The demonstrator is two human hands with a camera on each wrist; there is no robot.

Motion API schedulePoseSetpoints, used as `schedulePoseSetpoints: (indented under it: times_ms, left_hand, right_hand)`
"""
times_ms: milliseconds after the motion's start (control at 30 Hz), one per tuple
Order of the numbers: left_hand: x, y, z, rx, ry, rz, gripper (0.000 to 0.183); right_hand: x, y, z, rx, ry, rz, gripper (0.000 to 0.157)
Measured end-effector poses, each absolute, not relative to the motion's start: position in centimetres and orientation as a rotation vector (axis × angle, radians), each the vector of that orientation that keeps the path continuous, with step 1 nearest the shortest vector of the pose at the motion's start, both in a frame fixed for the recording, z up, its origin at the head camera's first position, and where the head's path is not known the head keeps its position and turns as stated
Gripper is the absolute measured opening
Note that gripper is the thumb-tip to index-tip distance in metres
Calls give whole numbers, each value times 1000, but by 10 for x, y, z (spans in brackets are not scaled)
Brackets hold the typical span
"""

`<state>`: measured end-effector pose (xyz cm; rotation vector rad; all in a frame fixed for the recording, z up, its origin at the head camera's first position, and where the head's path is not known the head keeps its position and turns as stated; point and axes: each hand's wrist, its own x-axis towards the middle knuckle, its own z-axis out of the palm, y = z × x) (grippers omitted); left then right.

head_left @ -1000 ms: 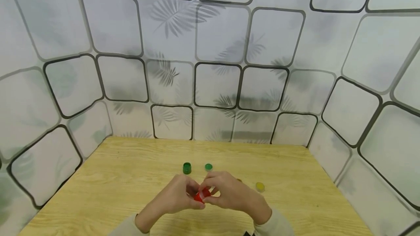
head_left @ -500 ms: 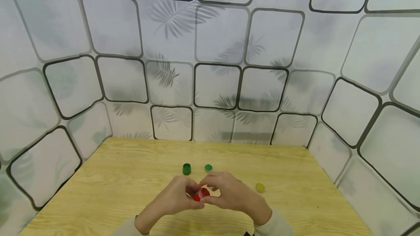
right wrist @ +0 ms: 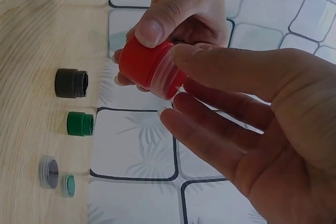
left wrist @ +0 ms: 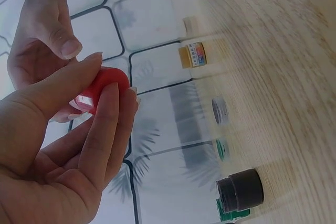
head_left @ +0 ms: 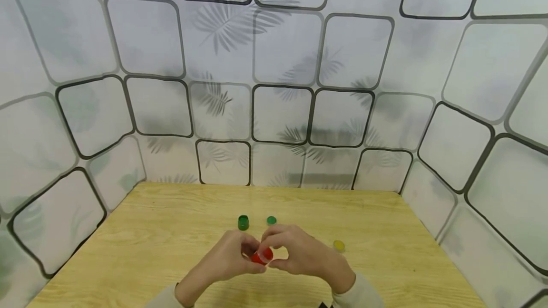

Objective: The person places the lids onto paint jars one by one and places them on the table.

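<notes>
Above the table, a small red paint jar [head_left: 258, 257] is held tilted between both hands. My left hand [head_left: 229, 256] grips its body with the thumb on one side and the fingers on the other. At the jar's other end is a clear ribbed lid [right wrist: 161, 77], with red showing through. My right hand [head_left: 301, 251] holds the thumb and fingers around that lid; the thumb touches its rim and the remaining fingers spread loosely below. In the left wrist view, the left thumb hides most of the lid.
Beyond the hands, an uncapped green jar [head_left: 243, 223] and green lid [head_left: 271, 221] rest on the wooden table [head_left: 171, 232]. A yellow lid [head_left: 339, 245] lies right. The wrist views show a black jar [right wrist: 71, 83], a grey-clear lid [right wrist: 49, 172] and an ochre labelled jar [left wrist: 195, 54].
The right thumb and fingers shift slightly around the lid. The red jar tilts a little differently, with its position almost the same. The left hand keeps its grip, and the view moves slightly.
</notes>
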<state>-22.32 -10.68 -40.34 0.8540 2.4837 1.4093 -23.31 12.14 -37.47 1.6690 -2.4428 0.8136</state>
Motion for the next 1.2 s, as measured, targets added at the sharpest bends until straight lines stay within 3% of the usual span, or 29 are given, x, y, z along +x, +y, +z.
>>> schedulePoseSetpoints:
  times_ms: [367,1200]
  left_hand:
    - [-222,-107,-407,827,2470,1407,19]
    - [-224,-105,-404,856,2516,1361,13]
  right_hand:
    - [-236,122,-380,1736,-2368,875,9]
    - [-242,121,-380,1609,-2536,838,10]
